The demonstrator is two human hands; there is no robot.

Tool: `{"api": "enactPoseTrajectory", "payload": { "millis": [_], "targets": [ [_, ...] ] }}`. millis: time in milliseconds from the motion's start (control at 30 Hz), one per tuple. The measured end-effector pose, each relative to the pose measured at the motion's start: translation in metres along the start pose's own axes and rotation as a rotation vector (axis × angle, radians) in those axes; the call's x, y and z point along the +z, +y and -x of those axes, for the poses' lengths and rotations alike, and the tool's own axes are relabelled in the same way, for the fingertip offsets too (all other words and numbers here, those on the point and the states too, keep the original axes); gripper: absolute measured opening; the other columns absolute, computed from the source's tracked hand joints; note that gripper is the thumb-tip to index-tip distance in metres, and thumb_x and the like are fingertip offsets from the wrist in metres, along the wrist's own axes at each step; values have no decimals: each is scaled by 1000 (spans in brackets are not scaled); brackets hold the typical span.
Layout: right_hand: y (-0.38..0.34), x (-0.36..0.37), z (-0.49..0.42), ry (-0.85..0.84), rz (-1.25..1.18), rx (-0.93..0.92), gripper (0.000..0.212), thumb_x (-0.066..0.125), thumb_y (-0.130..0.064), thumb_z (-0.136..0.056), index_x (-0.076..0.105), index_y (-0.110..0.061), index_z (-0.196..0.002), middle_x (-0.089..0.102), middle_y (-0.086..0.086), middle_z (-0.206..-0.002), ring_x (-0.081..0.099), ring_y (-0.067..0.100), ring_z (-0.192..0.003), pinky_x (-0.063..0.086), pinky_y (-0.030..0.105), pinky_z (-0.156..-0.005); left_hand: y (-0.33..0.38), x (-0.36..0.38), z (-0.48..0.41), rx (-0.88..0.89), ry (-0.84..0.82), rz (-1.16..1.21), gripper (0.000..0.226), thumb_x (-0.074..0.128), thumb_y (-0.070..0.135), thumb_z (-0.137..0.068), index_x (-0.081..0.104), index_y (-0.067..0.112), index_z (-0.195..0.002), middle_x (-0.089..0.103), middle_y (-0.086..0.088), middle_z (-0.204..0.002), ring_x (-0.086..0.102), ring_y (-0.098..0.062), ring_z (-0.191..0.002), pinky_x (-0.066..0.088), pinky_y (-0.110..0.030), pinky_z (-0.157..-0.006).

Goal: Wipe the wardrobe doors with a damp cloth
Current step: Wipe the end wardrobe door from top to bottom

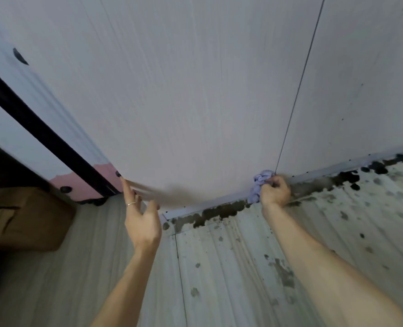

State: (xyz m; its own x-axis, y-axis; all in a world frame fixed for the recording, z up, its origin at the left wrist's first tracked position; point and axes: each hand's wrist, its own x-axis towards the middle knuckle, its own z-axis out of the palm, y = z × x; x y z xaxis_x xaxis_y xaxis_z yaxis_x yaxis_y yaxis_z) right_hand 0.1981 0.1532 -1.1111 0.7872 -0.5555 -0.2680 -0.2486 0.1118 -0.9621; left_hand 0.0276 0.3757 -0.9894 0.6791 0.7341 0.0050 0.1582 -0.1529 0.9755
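A pale grey wardrobe door [184, 102] fills the upper view, with a thin dark seam separating it from a second door [360, 90] on the right. My right hand [274, 191] grips a crumpled lilac cloth [259, 182] and presses it against the bottom of the door beside the seam. My left hand [140, 215], wearing a ring, rests with straight fingers against the lower left edge of the same door. A faint reflection of the hand shows on the glossy panel.
The floor [243, 267] has pale planks with dark stains, thickest along the wardrobe's base strip [209, 205]. A black vertical bar [42, 133] and pink patch [87, 185] lie left of the door. A brown cardboard box [23, 215] sits at lower left.
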Motion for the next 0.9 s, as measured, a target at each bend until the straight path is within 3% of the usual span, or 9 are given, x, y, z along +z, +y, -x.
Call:
{"api": "enactPoseTrajectory", "payload": {
  "millis": [67,133,233,333,467,567,667,767,900],
  "targets": [
    [6,3,-7,8,-40,83,35,56,8,-73,56,-24,-58,67,9,-81,65,27,-76,55,39,-73,-2,-7,-4,-3,-21,-35,96,50,-3,-85,21,64,-148,48,21,-149,45,-4,-138,36,-20,-107],
    [9,4,-14,14,-113,124,33,54,8,-73,58,-22,-60,68,7,-74,68,29,-72,59,43,-69,-3,-12,-6,-11,-38,-39,94,51,-3,-85,25,63,-147,52,24,-144,47,-3,-136,37,-35,-116],
    [2,4,-7,2,-255,168,37,48,21,-79,55,-14,-69,63,-2,-64,61,8,-53,50,24,-52,-1,-19,-10,-28,-69,-30,92,51,-5,-85,29,57,-149,57,39,-125,50,-1,-132,40,-42,-115],
    [0,5,14,-41,-324,239,35,50,24,-79,58,-10,-76,63,-8,-55,57,0,-44,45,17,-42,-2,-23,-13,-9,-95,-41,88,50,0,-84,30,57,-149,54,46,-121,51,7,-128,44,-33,-111],
    [15,28,61,-196,-343,365,37,59,25,-76,62,-11,-69,69,-1,-61,64,17,-62,51,23,-48,-3,-38,-19,-4,-178,-84,85,49,4,-83,31,56,-149,51,32,-140,51,6,-127,46,-4,-83],
    [35,57,103,-278,-334,414,37,65,24,-72,65,-11,-64,69,9,-74,66,25,-74,58,35,-68,-2,-55,-33,-12,-267,-138,91,41,-10,-83,36,60,-142,51,20,-146,51,0,-130,43,-11,-94],
    [53,85,139,-312,-247,467,36,67,20,-72,67,-14,-61,70,9,-76,67,28,-80,58,45,-83,-1,-71,-49,-18,-315,-205,90,42,-11,-81,46,69,-123,59,26,-132,49,3,-131,42,-23,-103],
    [61,104,168,-345,-173,467,35,65,21,-70,67,-13,-62,68,7,-70,65,26,-73,59,43,-76,-1,-81,-63,-33,-351,-238,88,43,-12,-79,55,68,-115,64,39,-111,51,13,-121,42,-23,-102],
    [67,123,201,-408,-103,445,39,56,23,-67,70,-13,-63,68,6,-68,63,24,-65,52,30,-58,-3,-85,-67,-34,-397,-258,92,43,-8,-77,53,78,-109,63,40,-111,49,27,-109,45,-23,-95]
  ]
}}
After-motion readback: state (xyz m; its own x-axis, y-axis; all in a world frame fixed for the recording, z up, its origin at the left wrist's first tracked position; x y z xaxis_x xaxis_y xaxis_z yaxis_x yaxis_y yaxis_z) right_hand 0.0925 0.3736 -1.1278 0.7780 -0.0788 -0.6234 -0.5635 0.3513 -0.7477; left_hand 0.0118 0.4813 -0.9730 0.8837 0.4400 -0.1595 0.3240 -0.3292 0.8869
